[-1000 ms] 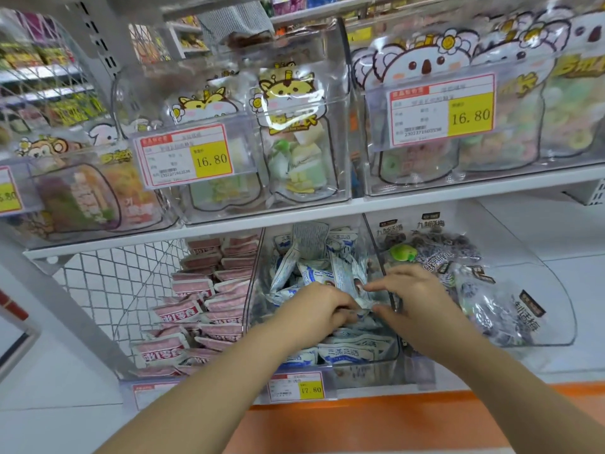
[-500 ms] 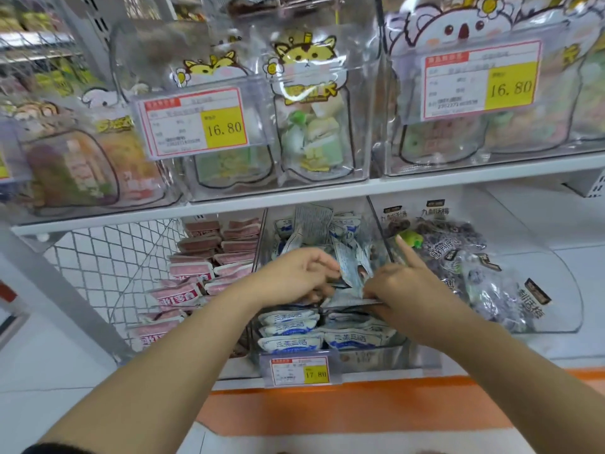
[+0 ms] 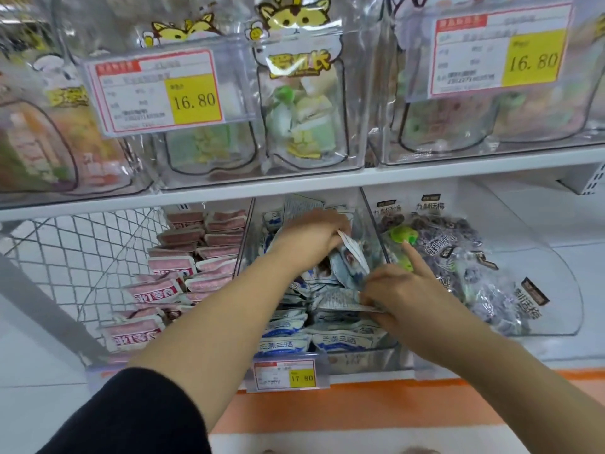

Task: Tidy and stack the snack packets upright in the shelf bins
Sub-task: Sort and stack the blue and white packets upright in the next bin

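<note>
left hand (image 3: 311, 239) gripping one blue-white packet (image 3: 353, 249) over the middle bin (image 3: 360, 360), right hand (image 3: 404, 291) pinching a second packet (image 3: 339, 301) flat, both inside that bin

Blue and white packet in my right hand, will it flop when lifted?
Probably floppy: the blue and white packet looks thin and crinkled in the right hand. Likely light, since it is pinched at one edge. Its glossy film may slip.
</note>
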